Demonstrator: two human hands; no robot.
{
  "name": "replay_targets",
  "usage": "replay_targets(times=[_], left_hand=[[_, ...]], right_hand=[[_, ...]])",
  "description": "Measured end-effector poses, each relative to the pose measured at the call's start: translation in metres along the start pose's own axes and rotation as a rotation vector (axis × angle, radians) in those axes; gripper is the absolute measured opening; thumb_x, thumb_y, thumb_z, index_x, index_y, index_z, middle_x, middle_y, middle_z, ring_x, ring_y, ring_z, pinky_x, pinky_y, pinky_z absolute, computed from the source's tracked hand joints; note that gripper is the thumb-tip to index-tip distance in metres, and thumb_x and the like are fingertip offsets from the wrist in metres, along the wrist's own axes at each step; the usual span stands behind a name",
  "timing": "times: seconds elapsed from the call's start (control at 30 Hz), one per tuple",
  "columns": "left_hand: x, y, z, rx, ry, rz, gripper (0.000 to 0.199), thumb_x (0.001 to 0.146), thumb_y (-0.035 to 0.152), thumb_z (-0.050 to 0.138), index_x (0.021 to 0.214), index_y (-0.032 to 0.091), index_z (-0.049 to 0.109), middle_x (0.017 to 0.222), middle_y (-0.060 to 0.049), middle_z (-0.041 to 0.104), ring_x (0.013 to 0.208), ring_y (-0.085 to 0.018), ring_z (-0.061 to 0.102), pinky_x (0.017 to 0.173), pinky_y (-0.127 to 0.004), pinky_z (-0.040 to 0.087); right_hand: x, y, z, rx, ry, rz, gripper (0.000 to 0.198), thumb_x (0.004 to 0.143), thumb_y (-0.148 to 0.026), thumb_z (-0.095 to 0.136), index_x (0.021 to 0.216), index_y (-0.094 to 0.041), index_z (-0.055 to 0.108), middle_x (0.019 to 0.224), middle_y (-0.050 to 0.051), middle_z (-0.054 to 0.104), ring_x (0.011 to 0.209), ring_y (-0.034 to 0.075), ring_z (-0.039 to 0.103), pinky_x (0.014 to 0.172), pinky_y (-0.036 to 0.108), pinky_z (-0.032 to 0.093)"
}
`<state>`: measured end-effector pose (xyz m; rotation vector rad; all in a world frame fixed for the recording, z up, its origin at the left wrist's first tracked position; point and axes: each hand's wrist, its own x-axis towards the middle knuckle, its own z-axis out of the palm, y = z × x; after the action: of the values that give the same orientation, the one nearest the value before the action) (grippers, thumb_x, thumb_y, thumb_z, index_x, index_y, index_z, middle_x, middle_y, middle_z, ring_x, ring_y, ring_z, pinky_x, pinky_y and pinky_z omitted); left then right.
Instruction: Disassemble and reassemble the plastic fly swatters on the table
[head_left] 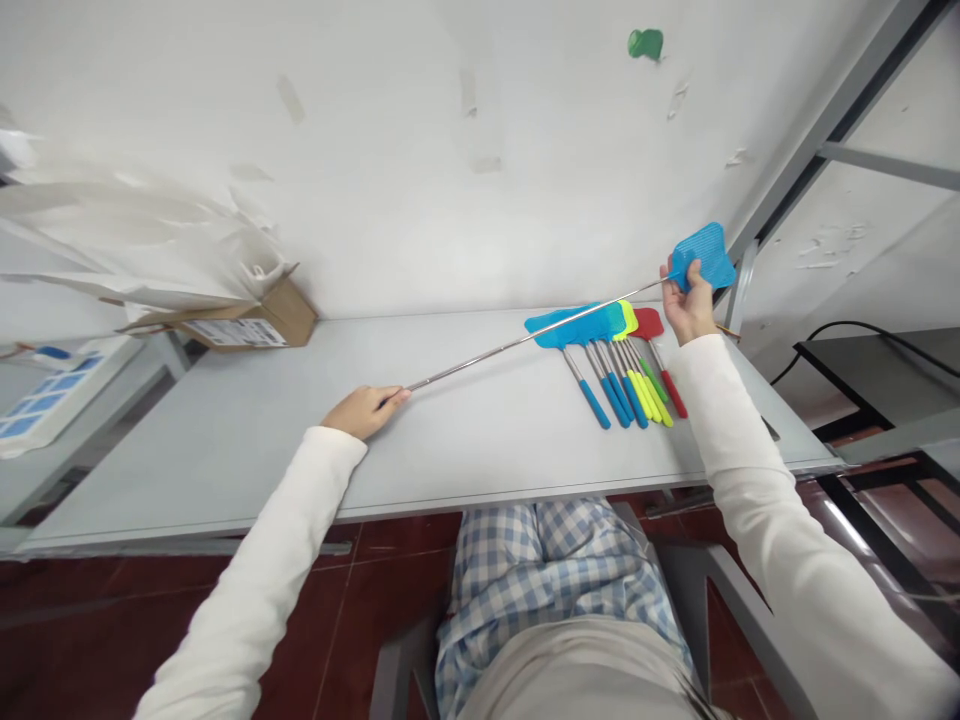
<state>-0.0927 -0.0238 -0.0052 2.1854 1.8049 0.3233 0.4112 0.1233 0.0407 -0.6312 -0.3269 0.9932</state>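
A blue fly swatter (510,345) with a long, thin metal rod stretches between my hands above the table. My left hand (365,411) is closed around its handle end, hiding most of the grip. At the other end, my right hand (690,302) pinches the blue swatter head (703,255) near where the rod joins it, thumb on the face. Below the rod, several shorter swatters lie fanned in a row: blue ones (577,330), yellow-green ones (628,318) and a red one (649,323), their handles toward me.
An opened cardboard box (289,312) with white wrapping stands at the back left of the grey table (450,460). A white wall (390,150) rises behind. Metal framing (840,130) is at right, and a chair armrest (739,590) is near my lap.
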Motion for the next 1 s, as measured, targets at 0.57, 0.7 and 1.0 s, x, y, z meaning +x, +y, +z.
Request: replay_targets(times=[0.57, 0.7, 1.0], left_hand=[[0.037, 0.107, 0.039, -0.331, 0.093, 0.143, 0.043, 0.094, 0.053, 0.031, 0.065, 0.022, 0.037, 0.057, 0.002, 0.041, 0.059, -0.014, 0.043, 0.062, -0.028, 0.033], [0.034, 0.129, 0.048, -0.471, 0.145, 0.159, 0.046, 0.094, 0.056, 0.034, 0.065, 0.021, 0.036, 0.057, 0.004, 0.035, 0.057, -0.012, 0.037, 0.059, -0.027, 0.031], [0.027, 0.16, 0.071, -1.099, -0.216, -0.108, 0.023, 0.097, 0.048, 0.039, 0.094, 0.025, 0.04, 0.051, 0.012, 0.03, 0.036, -0.006, 0.018, 0.039, -0.019, 0.014]], right_hand=[[-0.174, 0.109, 0.061, -0.091, -0.315, 0.148, 0.026, 0.076, -0.039, 0.077, 0.09, -0.021, 0.065, 0.094, 0.001, 0.074, 0.1, 0.018, 0.071, 0.097, 0.039, 0.057], [-0.205, 0.116, 0.064, -0.076, -0.353, 0.108, 0.028, 0.073, -0.04, 0.079, 0.088, -0.021, 0.065, 0.095, 0.001, 0.074, 0.099, 0.02, 0.071, 0.096, 0.041, 0.058], [-0.169, 0.099, 0.021, -0.516, -0.453, 0.137, 0.048, 0.067, -0.058, 0.077, 0.093, -0.018, 0.067, 0.097, 0.006, 0.075, 0.098, 0.021, 0.07, 0.089, 0.039, 0.057]])
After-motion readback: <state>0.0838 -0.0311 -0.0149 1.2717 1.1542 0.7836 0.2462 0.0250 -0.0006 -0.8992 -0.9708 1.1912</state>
